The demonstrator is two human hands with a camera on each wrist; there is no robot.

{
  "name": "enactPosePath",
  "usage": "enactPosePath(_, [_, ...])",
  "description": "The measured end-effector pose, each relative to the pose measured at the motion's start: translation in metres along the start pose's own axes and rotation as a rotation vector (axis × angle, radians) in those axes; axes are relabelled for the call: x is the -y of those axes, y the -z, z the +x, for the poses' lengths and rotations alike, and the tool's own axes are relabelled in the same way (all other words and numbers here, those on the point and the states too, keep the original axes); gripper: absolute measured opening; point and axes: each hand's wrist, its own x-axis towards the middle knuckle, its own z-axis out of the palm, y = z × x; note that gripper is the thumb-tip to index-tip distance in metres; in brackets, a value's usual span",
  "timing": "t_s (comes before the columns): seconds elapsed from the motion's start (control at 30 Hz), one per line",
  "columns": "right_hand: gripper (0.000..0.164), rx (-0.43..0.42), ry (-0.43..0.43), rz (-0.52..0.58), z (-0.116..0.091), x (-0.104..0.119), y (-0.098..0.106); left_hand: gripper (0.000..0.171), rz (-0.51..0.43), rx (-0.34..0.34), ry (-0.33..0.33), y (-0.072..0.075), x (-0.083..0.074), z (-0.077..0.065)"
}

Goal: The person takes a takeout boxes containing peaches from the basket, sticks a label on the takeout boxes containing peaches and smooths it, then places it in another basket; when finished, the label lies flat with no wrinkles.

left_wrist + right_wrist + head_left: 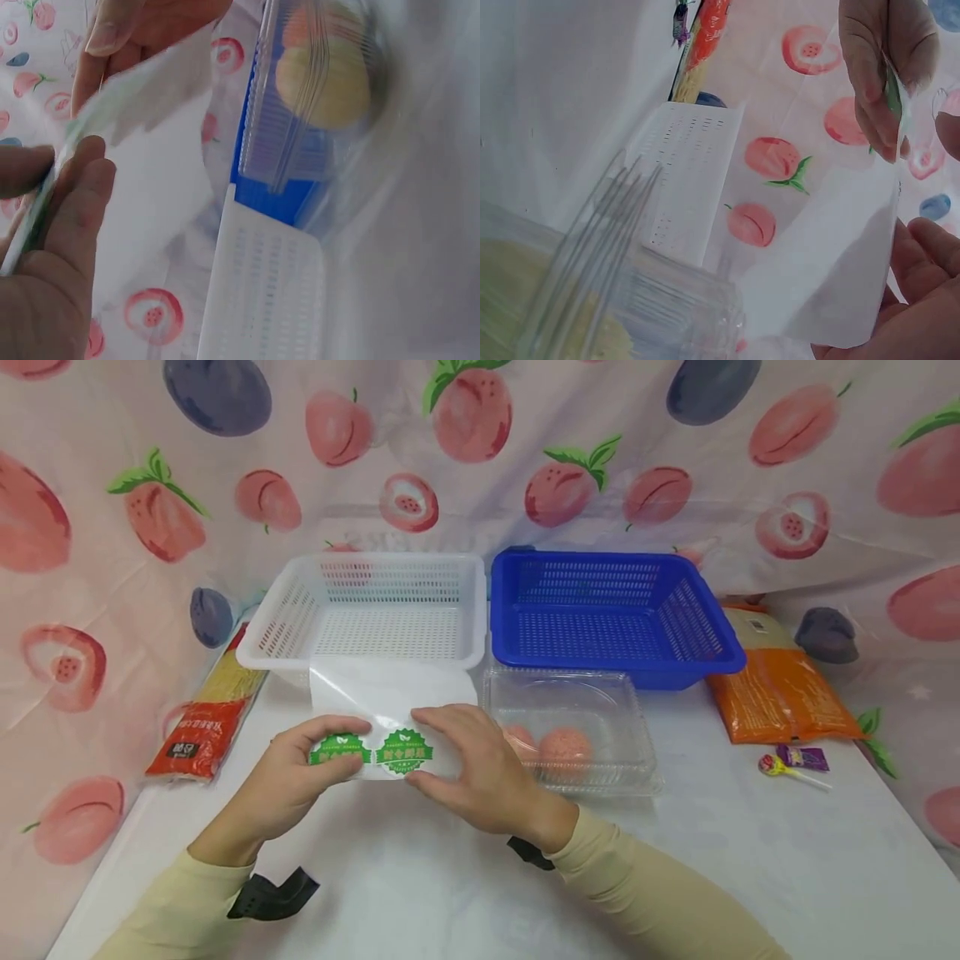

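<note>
Both hands hold up a sheet of stickers [402, 752], round green labels on white backing paper, above the table in the head view. My left hand [288, 768] pinches its left end, thumb in front. At the right end, my right hand [491, 768] has its curved fingers and thumb around the sheet beside a label. The white backing [154, 180] bends away behind the labels. In the right wrist view the sheet hides part of the right hand [900, 315]. Beyond the right hand lies a clear plastic clamshell box [622, 727] with pinkish round items inside.
A white basket [247, 656] and a blue basket [720, 647] stand side by side at the back. A red and yellow packet [198, 727] lies left; an orange bag [787, 693], a lollipop [783, 770] and a purple wrapped sweet [804, 757] lie right.
</note>
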Motion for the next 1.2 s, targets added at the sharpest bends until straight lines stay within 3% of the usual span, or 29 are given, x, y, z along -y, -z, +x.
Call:
enactPosePath(0.2, [0.058, 0.015, 0.004, 0.021, 0.000, -0.004, 0.001, 0.035, -0.038, -0.005, -0.011, -0.007, -0.002, 0.004])
enactPosePath(0.6, [0.040, 0.018, 0.089, 0.124, 0.001, -0.011, 0.004, 0.037, -0.059, 0.009, 0.007, -0.012, -0.002, 0.010])
enactPosePath(1.2, [0.039, 0.025, -0.001, 0.188, -0.002, -0.016, 0.008, 0.037, -0.061, 0.013, 0.028, -0.017, -0.003, 0.011])
